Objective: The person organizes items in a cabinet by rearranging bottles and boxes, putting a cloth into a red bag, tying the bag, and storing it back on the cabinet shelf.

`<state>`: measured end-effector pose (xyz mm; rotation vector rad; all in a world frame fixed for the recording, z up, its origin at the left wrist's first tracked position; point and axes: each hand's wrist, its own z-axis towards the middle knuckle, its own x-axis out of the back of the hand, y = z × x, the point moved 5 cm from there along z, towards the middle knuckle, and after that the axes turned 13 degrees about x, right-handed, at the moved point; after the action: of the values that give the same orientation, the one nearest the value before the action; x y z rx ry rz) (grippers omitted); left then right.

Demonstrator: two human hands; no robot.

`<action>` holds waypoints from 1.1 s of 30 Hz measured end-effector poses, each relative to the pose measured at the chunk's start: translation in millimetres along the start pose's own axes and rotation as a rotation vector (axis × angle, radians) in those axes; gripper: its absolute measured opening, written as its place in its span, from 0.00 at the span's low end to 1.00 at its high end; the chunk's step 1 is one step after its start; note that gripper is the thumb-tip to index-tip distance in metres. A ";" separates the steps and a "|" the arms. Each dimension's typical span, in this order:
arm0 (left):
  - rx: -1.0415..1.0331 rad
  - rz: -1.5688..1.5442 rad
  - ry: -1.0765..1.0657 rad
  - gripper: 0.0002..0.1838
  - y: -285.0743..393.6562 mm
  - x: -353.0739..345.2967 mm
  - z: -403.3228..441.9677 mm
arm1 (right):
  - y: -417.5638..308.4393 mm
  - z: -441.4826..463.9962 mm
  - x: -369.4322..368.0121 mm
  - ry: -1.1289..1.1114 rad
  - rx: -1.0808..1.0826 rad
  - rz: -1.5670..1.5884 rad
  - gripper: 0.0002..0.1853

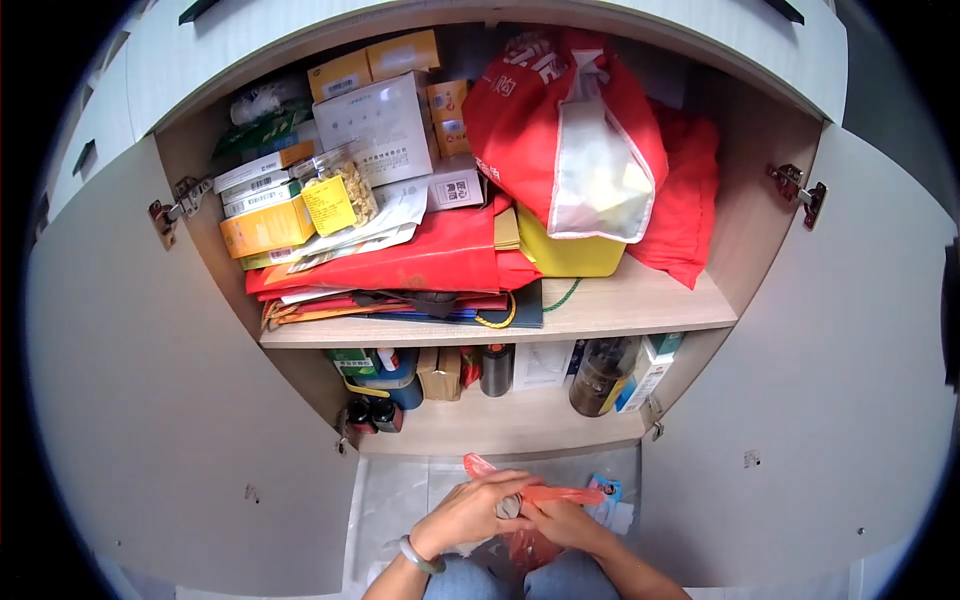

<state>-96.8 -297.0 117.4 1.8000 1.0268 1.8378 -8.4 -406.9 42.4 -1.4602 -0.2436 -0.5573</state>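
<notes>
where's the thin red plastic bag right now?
Head view, bottom centre: the thin red plastic bag is at the left hand and right hand, just above the jeans, below the lower shelf in frame.

Pale grey is being shown by doors [170, 390].
Translucent red is being shown by the plastic bag [533, 548], white lettering by the red sack [518, 130].

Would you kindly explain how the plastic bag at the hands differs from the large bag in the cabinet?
The plastic bag is thin and partly see-through; the large bag has an opaque red body with a pale panel. The plastic bag looks much smaller than the large bag. The plastic bag is gripped by the right hand; the large bag sits untouched in the cabinet. Both are reddish.
</notes>
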 end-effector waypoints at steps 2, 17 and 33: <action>0.039 0.073 -0.027 0.32 -0.8 -6.0 0.9 | 6.5 -3.4 -1.5 0.038 0.058 -0.004 0.13; -0.038 0.149 0.469 0.25 6.2 -3.4 -3.6 | 2.8 7.5 31.5 0.678 -0.074 0.350 0.13; 0.718 -1.388 -0.131 0.16 -43.7 -37.2 6.7 | -43.0 17.7 40.3 0.431 0.413 -0.032 0.13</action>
<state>-95.8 -292.6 59.8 0.8347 2.2160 0.4936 7.6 -398.6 101.3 -0.9121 -0.0350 -0.7814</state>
